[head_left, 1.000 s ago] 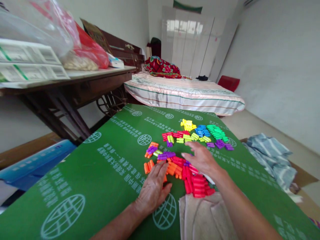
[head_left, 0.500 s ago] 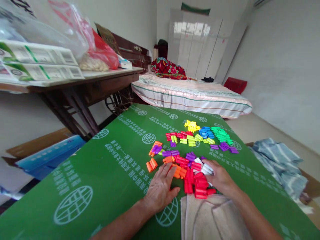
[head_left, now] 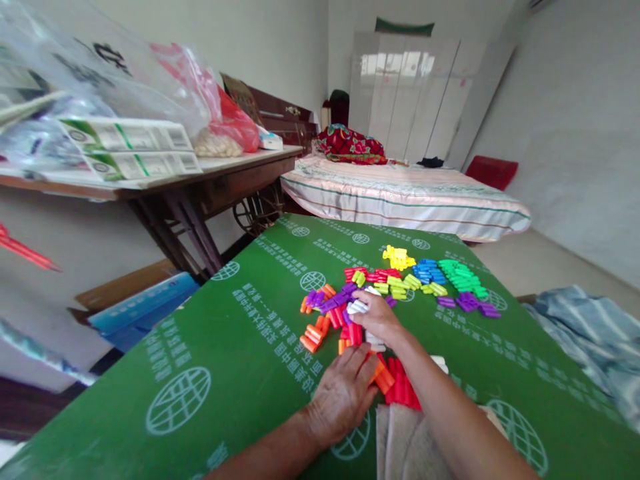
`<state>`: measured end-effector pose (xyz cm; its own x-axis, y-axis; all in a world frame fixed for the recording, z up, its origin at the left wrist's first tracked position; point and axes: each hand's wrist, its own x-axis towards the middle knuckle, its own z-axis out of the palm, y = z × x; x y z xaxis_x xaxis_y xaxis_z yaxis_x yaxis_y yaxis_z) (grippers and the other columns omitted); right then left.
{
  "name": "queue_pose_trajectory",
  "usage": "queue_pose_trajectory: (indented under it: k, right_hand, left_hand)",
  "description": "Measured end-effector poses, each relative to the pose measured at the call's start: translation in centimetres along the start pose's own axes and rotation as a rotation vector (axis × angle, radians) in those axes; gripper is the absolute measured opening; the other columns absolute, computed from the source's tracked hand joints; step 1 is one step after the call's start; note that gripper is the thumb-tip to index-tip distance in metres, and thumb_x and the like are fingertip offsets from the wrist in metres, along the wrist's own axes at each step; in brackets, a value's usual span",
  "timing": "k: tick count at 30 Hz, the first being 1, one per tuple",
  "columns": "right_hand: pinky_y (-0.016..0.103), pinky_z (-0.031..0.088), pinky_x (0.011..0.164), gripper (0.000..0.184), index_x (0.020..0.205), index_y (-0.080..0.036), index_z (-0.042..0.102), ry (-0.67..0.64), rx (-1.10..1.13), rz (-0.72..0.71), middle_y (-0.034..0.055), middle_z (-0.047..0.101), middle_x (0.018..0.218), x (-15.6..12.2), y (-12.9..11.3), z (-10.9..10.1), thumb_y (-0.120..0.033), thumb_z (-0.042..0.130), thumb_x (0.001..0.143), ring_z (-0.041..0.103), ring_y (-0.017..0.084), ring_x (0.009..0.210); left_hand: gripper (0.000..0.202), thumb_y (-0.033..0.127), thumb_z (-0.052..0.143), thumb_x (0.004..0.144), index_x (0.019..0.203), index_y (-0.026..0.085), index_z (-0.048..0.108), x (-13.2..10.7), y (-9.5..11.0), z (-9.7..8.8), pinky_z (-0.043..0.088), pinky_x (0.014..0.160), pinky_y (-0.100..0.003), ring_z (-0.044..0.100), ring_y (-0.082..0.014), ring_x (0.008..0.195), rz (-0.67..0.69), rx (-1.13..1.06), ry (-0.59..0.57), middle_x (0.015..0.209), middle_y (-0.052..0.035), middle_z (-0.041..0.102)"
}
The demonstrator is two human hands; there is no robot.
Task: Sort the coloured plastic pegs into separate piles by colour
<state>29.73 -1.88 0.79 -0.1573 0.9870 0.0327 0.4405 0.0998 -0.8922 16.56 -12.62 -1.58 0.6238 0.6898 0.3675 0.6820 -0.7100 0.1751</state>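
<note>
Small tube-shaped plastic pieces in many colours lie in loose groups on the green table. My right hand reaches across the middle of them, its fingertips closed on a white plastic piece beside purple pieces. Under my right palm more white pieces show in part. Nearer to me, my left hand lies palm down, fingers stretched out and touching orange pieces. Red pieces sit between the left fingertips and my right forearm, which hides part of them.
Farther back are yellow, blue, and green pieces. A beige cloth lies at the near edge. At the left stands a side table with boxes and bags; a bed is behind.
My right hand has moved left and away from me, to the purple pieces. My left hand has shifted slightly nearer, with orange pieces now by its fingertips. The view has turned left.
</note>
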Motion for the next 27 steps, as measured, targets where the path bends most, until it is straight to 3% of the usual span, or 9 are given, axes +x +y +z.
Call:
queue_pose_trajectory:
  k: [3,6,8,11,16,19,21,24,27]
  right_hand:
    - [0.035,0.048,0.089,0.047,0.111,-0.018,0.062,-0.052,0.036,-0.053,0.0066,0.066,0.107,0.4,-1.8,1.8,-0.017,0.062,0.064,0.062,0.021,0.097]
    - [0.035,0.050,0.087,0.047,0.115,-0.016,0.058,-0.092,0.131,-0.106,0.0101,0.064,0.114,-0.1,-3.7,2.6,-0.019,0.059,0.069,0.062,0.021,0.100]
    - [0.036,0.051,0.084,0.046,0.116,-0.014,0.057,-0.087,0.178,-0.157,0.0128,0.062,0.116,-1.0,-4.7,2.0,-0.021,0.056,0.071,0.063,0.021,0.097]
    - [0.035,0.052,0.081,0.041,0.113,-0.015,0.059,0.019,0.135,-0.197,0.0118,0.064,0.110,-3.0,-5.0,-0.6,-0.025,0.055,0.074,0.063,0.020,0.094]
    - [0.036,0.051,0.081,0.039,0.112,-0.020,0.060,0.306,-0.200,-0.095,0.0091,0.064,0.110,-8.0,-1.2,-6.0,-0.033,0.053,0.076,0.061,0.023,0.098]
    - [0.039,0.049,0.086,0.046,0.117,-0.023,0.059,0.262,-0.502,0.023,0.0093,0.060,0.118,-11.3,1.9,-7.1,-0.034,0.059,0.072,0.059,0.027,0.104]
    - [0.038,0.046,0.091,0.048,0.117,-0.022,0.059,0.180,-0.582,0.035,0.0092,0.059,0.119,-12.6,3.5,-7.2,-0.030,0.060,0.070,0.057,0.026,0.107]
    - [0.033,0.043,0.097,0.044,0.118,-0.020,0.058,0.175,-0.608,-0.036,0.0085,0.058,0.120,-12.0,5.3,-8.7,-0.034,0.056,0.075,0.055,0.022,0.111]
    - [0.037,0.040,0.099,0.048,0.120,-0.019,0.056,0.312,-0.686,-0.051,0.0097,0.055,0.123,-8.3,7.4,-13.3,-0.045,0.051,0.080,0.051,0.023,0.115]
  left_hand:
    - [0.038,0.024,0.050,0.082,0.118,0.013,0.052,0.8,0.5,0.6,0.048,0.091,-0.042,0.053,-0.0274,0.108,0.028,0.028,0.004,0.120,-0.0131,0.057]
    - [0.033,0.020,0.044,0.082,0.111,0.012,0.056,2.1,1.0,1.5,0.048,0.087,-0.043,0.055,-0.0278,0.102,0.015,0.046,-0.078,0.110,-0.0128,0.060]
    - [0.034,0.019,0.044,0.080,0.111,0.011,0.056,3.3,1.3,2.0,0.046,0.089,-0.044,0.053,-0.0288,0.103,-0.008,0.065,-0.157,0.110,-0.0133,0.060]
    - [0.038,0.017,0.043,0.080,0.116,0.010,0.053,5.5,1.5,2.3,0.045,0.089,-0.043,0.051,-0.0291,0.106,-0.097,0.093,-0.192,0.114,-0.0146,0.057]
    - [0.036,0.015,0.039,0.081,0.114,0.007,0.052,9.0,0.4,1.8,0.047,0.080,-0.044,0.050,-0.0311,0.104,-0.289,0.116,-0.139,0.114,-0.0194,0.053]
    - [0.029,0.018,0.043,0.081,0.103,0.007,0.056,10.4,-1.0,0.9,0.046,0.079,-0.044,0.051,-0.0307,0.101,-0.370,0.123,-0.142,0.108,-0.0196,0.055]
    - [0.029,0.022,0.043,0.082,0.100,0.006,0.058,11.0,-2.0,0.3,0.046,0.078,-0.046,0.051,-0.0325,0.099,-0.385,0.132,-0.138,0.104,-0.0207,0.057]
    - [0.036,0.033,0.043,0.084,0.102,0.005,0.059,11.5,-3.6,-0.6,0.046,0.079,-0.045,0.052,-0.0332,0.099,-0.395,0.141,-0.138,0.100,-0.0198,0.060]
    - [0.040,0.040,0.044,0.085,0.105,0.009,0.059,11.5,-5.0,-1.6,0.045,0.084,-0.043,0.053,-0.0304,0.101,-0.379,0.142,-0.150,0.103,-0.0169,0.061]
